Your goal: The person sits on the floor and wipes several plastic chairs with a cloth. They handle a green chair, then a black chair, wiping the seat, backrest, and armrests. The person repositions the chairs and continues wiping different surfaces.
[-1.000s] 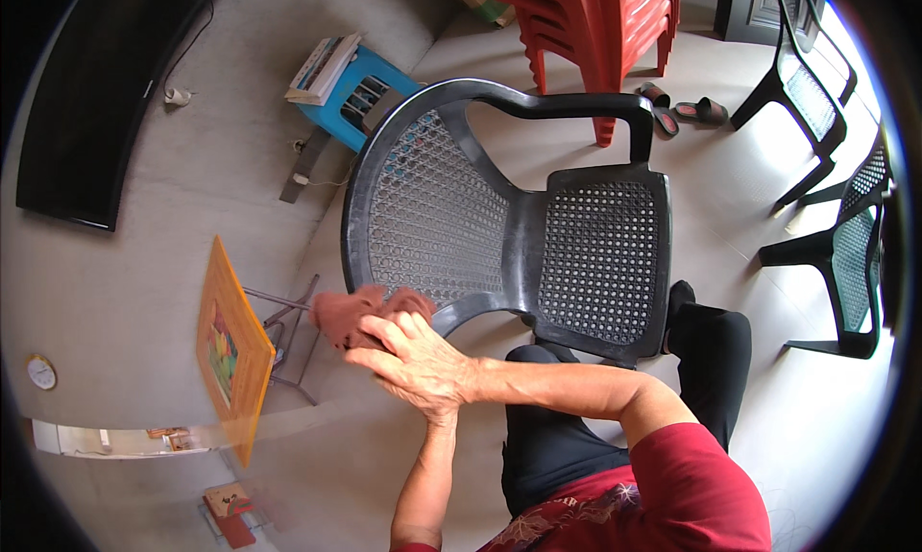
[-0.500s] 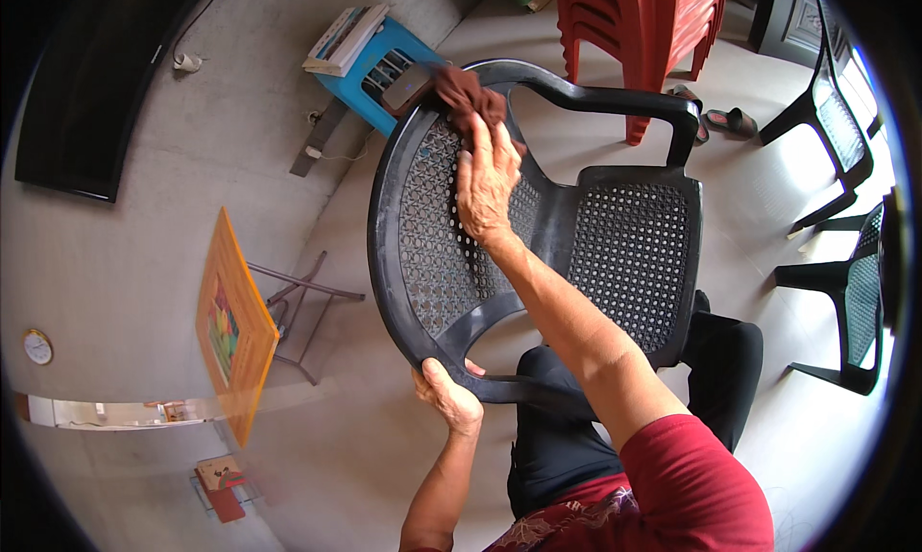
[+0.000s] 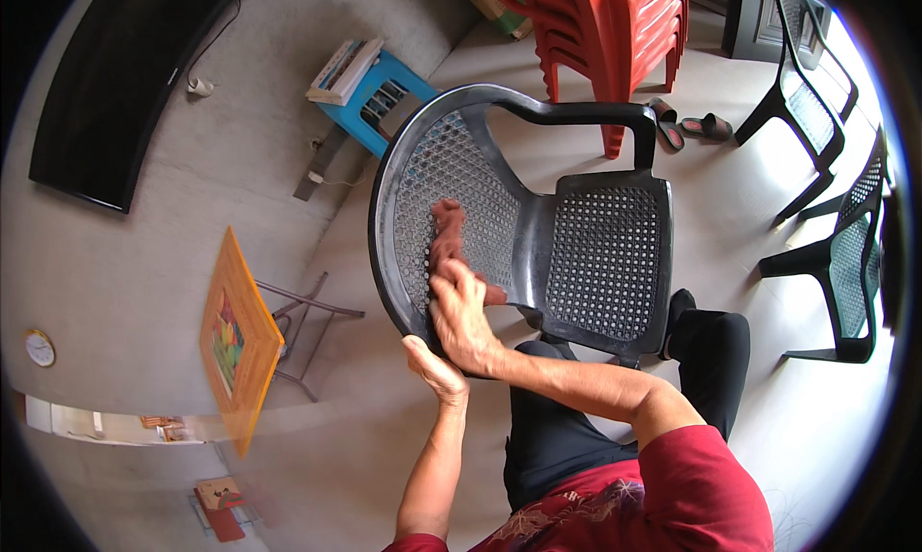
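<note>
Black chair [image 3: 534, 250] stands at centre, backrest [image 3: 480, 192] to the left. Right hand [image 3: 463, 314]: grip pinching a reddish-brown cloth [image 3: 448, 233] against the backrest's near part. Left hand [image 3: 440, 372]: grip closed on the chair's near-left edge, fingers hidden. Far side: stacked red chairs [image 3: 615, 43].

Big black TV [image 3: 115, 91] on the wall, plus a round clock [image 3: 39, 348]. Blue stool [image 3: 355, 123] has books [image 3: 341, 74] piled on top, and the stacked red chairs [image 3: 619, 53] are right near some dark sandals [image 3: 708, 127].
</note>
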The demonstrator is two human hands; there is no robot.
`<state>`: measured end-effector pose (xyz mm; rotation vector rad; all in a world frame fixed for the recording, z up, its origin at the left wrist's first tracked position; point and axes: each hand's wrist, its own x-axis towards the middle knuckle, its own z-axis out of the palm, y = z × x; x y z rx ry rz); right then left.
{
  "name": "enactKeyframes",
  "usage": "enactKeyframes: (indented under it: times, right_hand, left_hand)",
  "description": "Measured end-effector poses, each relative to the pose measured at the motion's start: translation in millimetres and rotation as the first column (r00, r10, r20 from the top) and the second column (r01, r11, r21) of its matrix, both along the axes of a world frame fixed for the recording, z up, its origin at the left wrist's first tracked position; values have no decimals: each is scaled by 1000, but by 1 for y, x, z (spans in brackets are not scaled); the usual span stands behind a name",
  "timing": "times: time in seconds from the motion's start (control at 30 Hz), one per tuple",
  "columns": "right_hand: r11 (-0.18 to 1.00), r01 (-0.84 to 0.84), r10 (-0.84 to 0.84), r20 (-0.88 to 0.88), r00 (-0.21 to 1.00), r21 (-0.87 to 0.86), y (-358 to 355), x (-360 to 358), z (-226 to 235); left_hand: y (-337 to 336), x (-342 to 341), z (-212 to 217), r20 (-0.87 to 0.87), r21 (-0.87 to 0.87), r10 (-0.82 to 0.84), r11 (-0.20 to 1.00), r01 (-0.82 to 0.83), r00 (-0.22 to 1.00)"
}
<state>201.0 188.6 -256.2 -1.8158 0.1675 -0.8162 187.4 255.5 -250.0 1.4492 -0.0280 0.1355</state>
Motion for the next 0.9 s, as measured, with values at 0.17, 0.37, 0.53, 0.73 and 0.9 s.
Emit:
enactKeyframes:
  times: [0.17, 0.37, 0.53, 0.73, 0.9]
  right_hand:
    - [986, -76, 102, 182, 978, -147, 8, -51, 26]
    - [697, -479, 413, -247, 877, -534, -44, -140, -11]
    - [646, -536, 459, -285, 842, -543, -79, -182, -14]
    - [901, -312, 131, -497, 858, -300, -173, -167, -63]
    - [570, -689, 308, -661, 684, -447, -168, -154, -151]
  left_hand:
    - [23, 4, -18, -143, -293, -128, 953, 81, 981]
    - [0, -3, -3, -77, -11, 17, 1000, -18, 997]
    - [-8, -8, 6, -73, 132, 155, 981, -144, 985]
    - [-15, -8, 14, -95, 102, 179, 980, -169, 979]
    - [-10, -5, 6, -101, 106, 194, 977, -184, 976]
